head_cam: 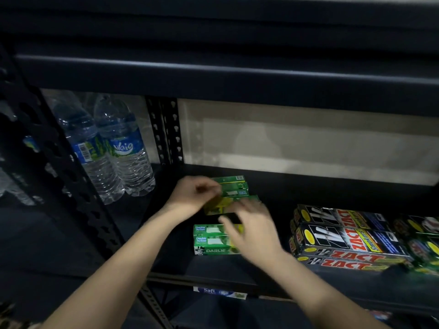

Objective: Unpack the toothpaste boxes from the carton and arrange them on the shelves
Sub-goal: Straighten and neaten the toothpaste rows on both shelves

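— Green boxes, is that what both hands are on?

— Yes. The left hand has its fingers curled round the near end of a stack of green toothpaste boxes toward the back of the dark shelf. Its grip looks closed on that end, though the picture is blurred there.

— And the right hand?

— It reaches in with the fingers spread and fairly straight, over a tilted green box lying just in front of the back stack. The fingertips seem to touch it, but motion blur hides whether they hold it, so I cannot tell more than a loose, open grip.

— Any other boxes?

— A second green stack stands nearer the shelf's front edge, partly behind the right hand, printed "Double Action" and "DARLIE". To the right, well apart, lie black boxes marked "ZACT", stacked and angled.

— What else is on the rack?

— Two clear water bottles with blue and green labels stand upright in the bay to the left, beyond a perforated black post. On the shelf below, a white and blue box reading "Safi" peeks out.
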